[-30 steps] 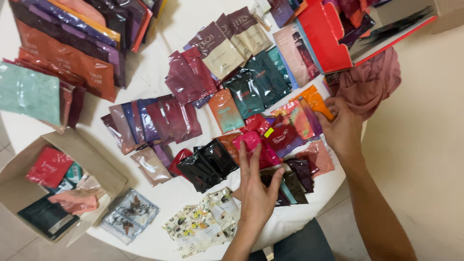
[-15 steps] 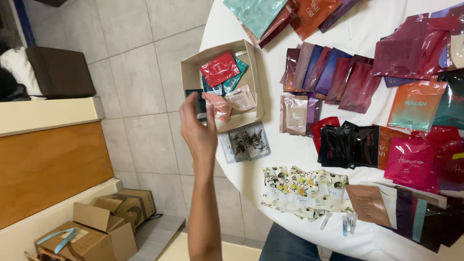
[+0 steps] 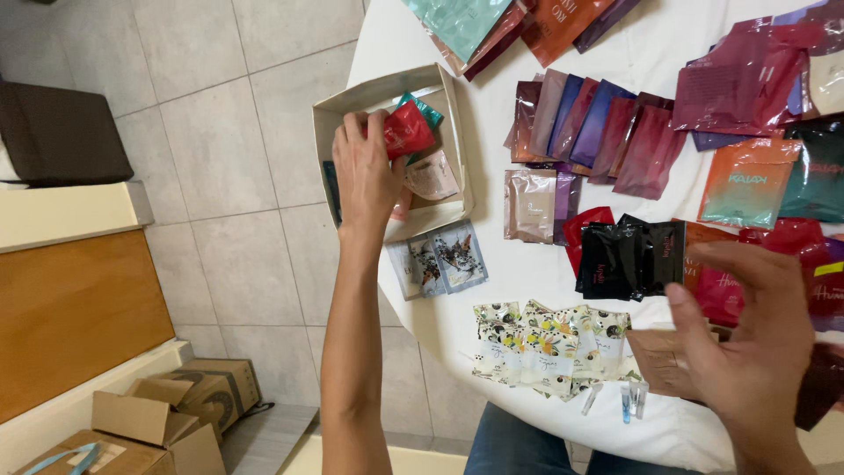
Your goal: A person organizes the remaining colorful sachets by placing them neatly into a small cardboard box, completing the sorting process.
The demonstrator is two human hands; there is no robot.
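Observation:
My left hand (image 3: 365, 171) reaches into an open cardboard box (image 3: 387, 88) at the left edge of the white round table (image 3: 536, 281). Its fingers close over the edge of a red sachet (image 3: 411, 132); the thumb is hidden. A teal sachet (image 3: 428, 109) and a pale pink one (image 3: 431, 176) also lie in the box. My right hand (image 3: 747, 334) hovers with spread fingers and nothing in it, above brown sachets (image 3: 659, 356) near the table's front edge. Black sachets (image 3: 629, 255) lie just left of it.
Rows of purple and maroon sachets (image 3: 598, 127), flower-print sachets (image 3: 545, 339), picture sachets (image 3: 440, 259) and small vials (image 3: 629, 400) cover the table. On the tiled floor stand cardboard boxes (image 3: 167, 413); a dark cushion (image 3: 57, 132) and a wooden panel (image 3: 70, 308) are at the left.
My view swung left from the table's middle to the box. My left hand left the red sachets, rose beside the box, then dropped into it. My right hand came back into view.

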